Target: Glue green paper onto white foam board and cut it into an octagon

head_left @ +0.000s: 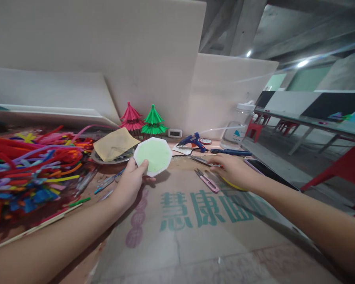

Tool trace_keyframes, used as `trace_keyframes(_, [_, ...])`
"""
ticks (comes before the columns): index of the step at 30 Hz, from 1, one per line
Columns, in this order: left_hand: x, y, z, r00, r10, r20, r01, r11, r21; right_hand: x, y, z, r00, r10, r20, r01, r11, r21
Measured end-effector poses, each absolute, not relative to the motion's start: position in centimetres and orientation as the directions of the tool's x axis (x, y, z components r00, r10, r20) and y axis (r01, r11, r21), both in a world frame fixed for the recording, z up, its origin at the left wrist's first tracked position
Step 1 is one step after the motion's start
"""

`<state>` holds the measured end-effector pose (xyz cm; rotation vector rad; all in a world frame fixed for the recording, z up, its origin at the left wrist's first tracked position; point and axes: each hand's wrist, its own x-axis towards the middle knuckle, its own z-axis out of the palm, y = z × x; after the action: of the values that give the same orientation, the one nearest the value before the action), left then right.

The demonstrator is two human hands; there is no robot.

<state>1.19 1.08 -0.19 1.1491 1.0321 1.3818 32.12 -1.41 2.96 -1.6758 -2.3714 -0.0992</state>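
My left hand [134, 177] pinches an octagonal card [154, 156], pale green with a white border, thumb on its face and fingers behind. Over on the right, my right hand [232, 169] has its fingers closed at the handle end of scissors [201, 160], whose metal blades point left; the hand hides most of the handles. Just below lies a pair of pink thread snips [207, 181]. Partly under my right hand is a curved yellow item [235, 186] that I cannot make out fully.
Pipe cleaners [32, 169] heap up at left, beside a tray [102, 161] of sheets. Behind stand a red tree [131, 118] and a green tree [154, 122], a blue glue gun [192, 141], a blue cutter [230, 152], a bottle [236, 126] and a phone [269, 173]. Printed cardboard [177, 252] covers the front.
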Motion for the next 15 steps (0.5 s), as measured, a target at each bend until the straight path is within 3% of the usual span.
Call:
trace_keyframes(5, [1.3, 0.7, 0.0, -0.015, 0.992, 0.125, -0.156, -0.126, 0.980, 25.0, 2.2, 3.8, -0.436, 0.893, 0.114, 0.889, 0.447, -0.102])
trace_keyframes(15, [1.3, 0.7, -0.3, 0.040, 0.987, 0.153, -0.157, -0.145, 0.977, 20.1, 7.9, 2.3, -0.521, 0.842, 0.138, 0.816, 0.539, -0.210])
